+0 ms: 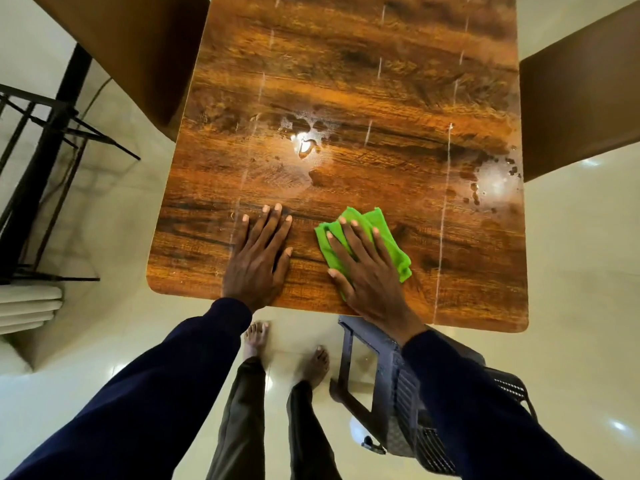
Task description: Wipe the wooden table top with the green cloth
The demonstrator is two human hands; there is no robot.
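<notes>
The wooden table top (346, 81) fills the middle of the head view, glossy with dark grain. A folded green cloth (388, 233) lies near its front edge, right of centre. My right hand (367, 268) presses flat on the cloth with straight, spread fingers. My left hand (258, 258) rests flat on the bare wood to the left of the cloth, fingers straight. Wet patches (304, 140) glisten in the middle of the top, and more droplets (491, 181) sit near the right edge.
A dark plastic chair (398, 393) stands under the table's front edge at my right. Brown chairs flank the table at the left (138, 46) and right (581, 98). A black metal frame (45, 150) stands at far left. My bare feet are on the glossy tiled floor.
</notes>
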